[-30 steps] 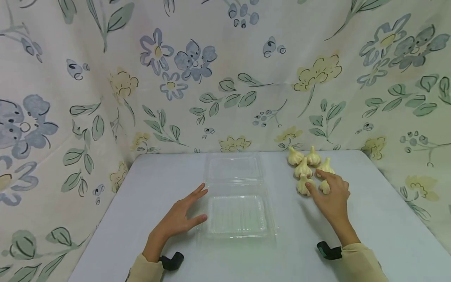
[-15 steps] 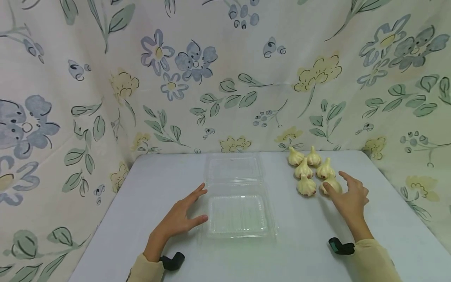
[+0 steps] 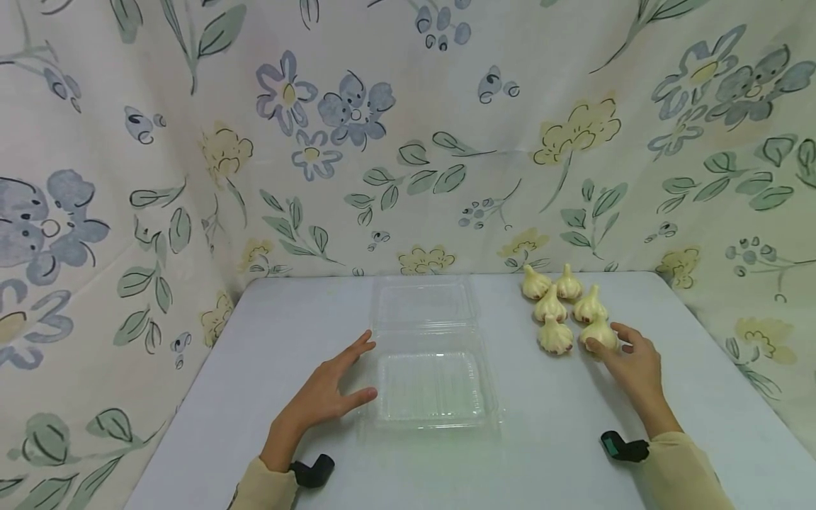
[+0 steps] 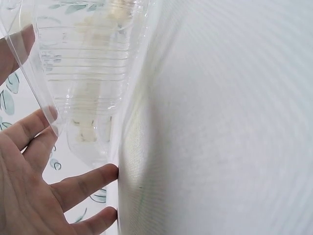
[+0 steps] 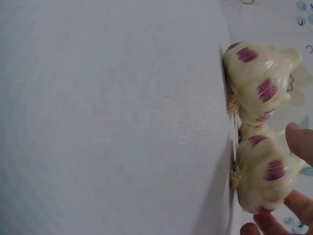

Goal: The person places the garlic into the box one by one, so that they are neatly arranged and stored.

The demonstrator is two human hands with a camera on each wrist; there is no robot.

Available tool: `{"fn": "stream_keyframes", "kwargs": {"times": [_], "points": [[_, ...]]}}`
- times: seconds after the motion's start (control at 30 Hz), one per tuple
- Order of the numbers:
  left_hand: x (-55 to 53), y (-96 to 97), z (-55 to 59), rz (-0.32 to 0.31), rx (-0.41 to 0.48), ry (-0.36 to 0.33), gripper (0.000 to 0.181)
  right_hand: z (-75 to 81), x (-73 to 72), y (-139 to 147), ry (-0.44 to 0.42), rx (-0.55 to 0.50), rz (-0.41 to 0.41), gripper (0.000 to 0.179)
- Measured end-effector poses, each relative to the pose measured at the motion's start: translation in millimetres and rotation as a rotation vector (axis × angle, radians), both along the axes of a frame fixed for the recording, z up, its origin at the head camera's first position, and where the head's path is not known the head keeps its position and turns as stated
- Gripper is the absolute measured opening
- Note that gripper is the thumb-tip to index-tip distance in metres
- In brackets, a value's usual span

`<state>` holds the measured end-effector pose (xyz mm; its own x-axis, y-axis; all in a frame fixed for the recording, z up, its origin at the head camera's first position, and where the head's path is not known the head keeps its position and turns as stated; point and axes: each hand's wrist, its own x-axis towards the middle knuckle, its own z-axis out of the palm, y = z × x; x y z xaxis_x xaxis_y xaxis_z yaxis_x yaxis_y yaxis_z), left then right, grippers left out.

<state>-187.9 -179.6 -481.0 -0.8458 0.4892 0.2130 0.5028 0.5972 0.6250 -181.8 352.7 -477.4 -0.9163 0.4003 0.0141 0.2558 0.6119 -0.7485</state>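
A garlic bulb point(image 3: 601, 330) stands at the front right of a small group. My right hand point(image 3: 637, 365) holds it, with the thumb on its near side and the fingers curled round its right side. In the right wrist view this bulb point(image 5: 261, 171) rests on the table, roots down, with fingertips against it. My left hand point(image 3: 319, 397) has its fingers spread at the left side of a clear plastic clamshell container point(image 3: 430, 427), which lies unfolded. Fingertips touch the container's edge in the left wrist view, where the hand point(image 4: 29, 181) shows from the palm side.
Several other garlic bulbs point(image 3: 550, 304) stand close together behind and left of the held one. The container's lid point(image 3: 423, 306) lies flat toward the back of the white table point(image 3: 542, 453). A flowered cloth point(image 3: 408, 156) hangs behind and at the sides.
My right hand has moved right, off the middle of the group, and closed round the front right garlic bulb. The left hand and the container have stayed in place.
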Motion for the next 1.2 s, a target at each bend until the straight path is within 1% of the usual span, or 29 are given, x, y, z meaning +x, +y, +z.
{"fn": "stream_keyframes", "kwargs": {"times": [0.23, 0.5, 0.6, 0.8, 0.97, 1.2], "points": [[0.3, 0.3, 0.1, 0.0, 0.007, -0.008, 0.079, -3.0, 0.4, -1.5, 0.044, 0.022, 0.03, 0.08], [-0.1, 1.9, 1.8, -0.01, 0.0, 0.001, 0.078, -3.6, 1.6, -1.2, 0.095, 0.084, 0.051, 0.078], [-0.2, 1.4, 1.6, -0.009, -0.001, 0.003, 0.078, -3.7, 1.2, -1.3, 0.091, 0.09, 0.046, 0.078], [0.6, 0.3, 0.2, 0.001, -0.006, 0.0, 0.079, -5.0, -0.5, -0.7, 0.056, 0.072, 0.033, 0.079], [0.9, 0.1, -0.1, 0.002, 0.0, -0.011, 0.078, -5.6, -0.8, 1.8, 0.034, 0.06, 0.038, 0.081], [0.0, 0.7, 0.0, 0.007, -0.006, -0.016, 0.079, -3.5, 1.1, 3.2, 0.054, 0.051, 0.031, 0.079]]}}
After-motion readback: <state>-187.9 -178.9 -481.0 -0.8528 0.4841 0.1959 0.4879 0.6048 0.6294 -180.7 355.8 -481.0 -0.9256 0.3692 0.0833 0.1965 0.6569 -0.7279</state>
